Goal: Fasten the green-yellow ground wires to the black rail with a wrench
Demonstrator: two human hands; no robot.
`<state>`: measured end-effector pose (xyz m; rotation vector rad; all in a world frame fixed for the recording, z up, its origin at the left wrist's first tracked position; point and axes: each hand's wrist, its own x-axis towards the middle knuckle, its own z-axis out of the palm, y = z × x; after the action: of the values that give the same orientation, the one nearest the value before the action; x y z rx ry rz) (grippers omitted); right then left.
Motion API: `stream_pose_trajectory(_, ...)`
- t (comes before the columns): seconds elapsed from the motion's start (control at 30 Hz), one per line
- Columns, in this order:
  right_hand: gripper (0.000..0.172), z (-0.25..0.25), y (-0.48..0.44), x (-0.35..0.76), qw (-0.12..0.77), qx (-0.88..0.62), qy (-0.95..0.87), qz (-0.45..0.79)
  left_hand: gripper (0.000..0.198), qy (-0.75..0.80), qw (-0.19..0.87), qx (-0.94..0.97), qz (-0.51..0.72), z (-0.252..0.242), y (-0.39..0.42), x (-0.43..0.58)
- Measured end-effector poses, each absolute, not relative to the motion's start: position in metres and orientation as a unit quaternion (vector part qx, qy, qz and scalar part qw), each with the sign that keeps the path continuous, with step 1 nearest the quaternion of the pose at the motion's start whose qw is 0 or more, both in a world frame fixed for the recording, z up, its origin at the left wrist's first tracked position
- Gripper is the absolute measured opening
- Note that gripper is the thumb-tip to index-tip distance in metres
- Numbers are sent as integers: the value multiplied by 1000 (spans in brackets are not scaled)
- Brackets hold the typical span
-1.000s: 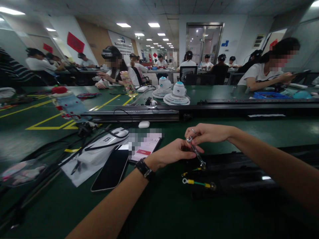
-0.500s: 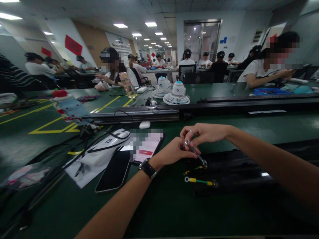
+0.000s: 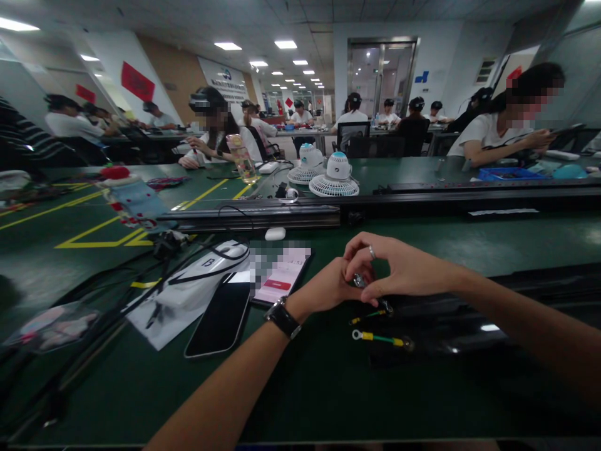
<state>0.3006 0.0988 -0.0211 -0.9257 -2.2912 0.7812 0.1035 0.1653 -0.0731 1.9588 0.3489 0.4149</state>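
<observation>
My left hand point(image 3: 331, 289) is closed around a shiny metal wrench point(image 3: 359, 280), most of it covered by fingers. The wrench's lower end sits over a bolt spot beside the black profile point(image 3: 451, 326). My right hand point(image 3: 404, 266), with a ring on one finger, curls over from the right, thumb and forefinger on either side of the wrench's upper end. Just below are two short green-and-yellow ground wires; the nearer ground wire point(image 3: 382, 339) ends in a bare ring terminal at left and is fixed to the profile at right.
Left of my hands lie a lit phone point(image 3: 282, 272), a dark phone point(image 3: 218, 319), a white earbud case point(image 3: 275, 233) and black cables point(image 3: 94, 326). Beyond the long metal rail point(image 3: 263, 218) stand two white fans point(image 3: 335, 175). People work across the table.
My right hand has shifted right and down, its thumb lowered and spread from the forefinger. More of the wrench is now hidden. My left hand stays nearly in place.
</observation>
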Motion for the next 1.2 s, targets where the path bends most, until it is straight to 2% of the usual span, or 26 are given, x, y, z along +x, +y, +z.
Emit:
stream_pose_trajectory(0.23, 20, -36, 75, 296, 301, -390, -859, 139, 14, 104, 486, 850, 176, -73, 162, 109)
stream_pose_trajectory(0.47, 26, -45, 58, 310, 341, -381, -845, 159, 17, 100, 418, 882, 194, -68, 152, 116)
stream_pose_trajectory(0.7, 20, -49, 45, 324, 355, -401, -828, 166, 10, 85, 397, 893, 194, -67, 149, 119)
stream_pose_trajectory(1.2, 20, -55, 54, 347, 330, -432, -816, 199, 10, 121, 364, 902, 200, -73, 145, 123)
